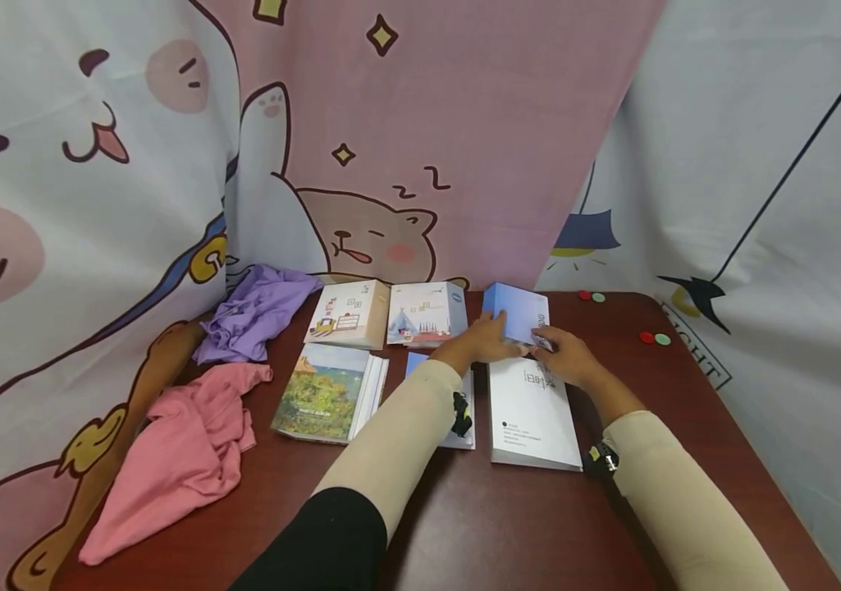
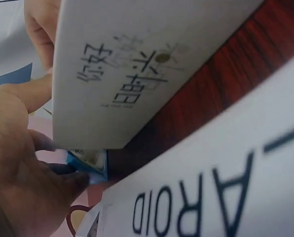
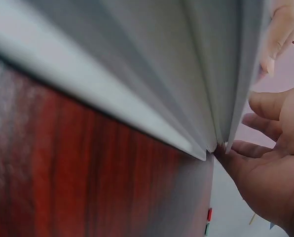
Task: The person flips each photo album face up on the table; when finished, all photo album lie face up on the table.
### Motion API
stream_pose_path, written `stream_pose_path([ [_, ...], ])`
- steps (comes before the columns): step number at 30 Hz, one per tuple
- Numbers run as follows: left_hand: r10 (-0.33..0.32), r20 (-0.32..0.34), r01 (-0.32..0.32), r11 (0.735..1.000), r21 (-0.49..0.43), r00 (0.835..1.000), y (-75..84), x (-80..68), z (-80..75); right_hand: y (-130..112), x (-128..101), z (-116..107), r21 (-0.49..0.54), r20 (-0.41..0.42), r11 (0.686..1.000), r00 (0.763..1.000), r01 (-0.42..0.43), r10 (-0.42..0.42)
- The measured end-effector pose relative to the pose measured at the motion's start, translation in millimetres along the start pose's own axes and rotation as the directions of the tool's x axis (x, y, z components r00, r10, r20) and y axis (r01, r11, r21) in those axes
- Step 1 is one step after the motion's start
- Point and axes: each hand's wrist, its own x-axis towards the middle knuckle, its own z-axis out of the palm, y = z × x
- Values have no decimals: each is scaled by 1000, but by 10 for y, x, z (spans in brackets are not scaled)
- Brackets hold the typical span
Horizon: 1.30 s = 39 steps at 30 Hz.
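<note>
Both hands meet where a blue-and-white album (image 1: 522, 305) borders a white album with dark lettering (image 1: 534, 423). In the head view, my left hand (image 1: 485, 338) reaches its fingers to the blue album's left side, thumb toward the white album's far edge. My right hand (image 1: 569, 355) touches the blue album's near right corner with its fingers. In the left wrist view, the left thumb touches the edge of the white album (image 2: 102, 29). In the right wrist view, the right thumb lies at the corner of the album's pages (image 3: 201, 74), fingers extended.
Two illustrated albums, one beige (image 1: 346, 312) and one grey-sided (image 1: 427, 312), lie in the back row. Nearer are a landscape photo album (image 1: 324, 392) and a partly covered blue-and-white album (image 1: 464, 435). Purple cloth (image 1: 253, 312) and pink cloth (image 1: 184, 443) lie left; red and green discs (image 1: 655, 338) right.
</note>
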Motion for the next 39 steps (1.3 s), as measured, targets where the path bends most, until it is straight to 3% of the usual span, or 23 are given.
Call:
stream_pose_path([
  [6,23,25,-22,998,-66,999,-65,-1,12,-3,19,6,-11,6,1000,1000,7,-7],
  [12,9,35,-8,1000,-29,999,-66,-63,10,-25,9,-39,-28,12,999,1000,17,-17],
  [20,-10,-10,12,980,200,1000,21,-212,-61,-130,-43,-193,-115,75,993,997,37,-29],
  [26,-72,-36,79,957,279,997,36,-347,-155,-200,22,-288,-177,128,983,991,51,-28],
  [31,-100,-37,106,956,273,994,-106,-447,-288,-322,57,-306,-191,142,980,989,60,-33],
  [39,-163,-75,176,961,212,984,-470,-656,-606,-679,182,-206,-217,165,969,983,122,-86],
])
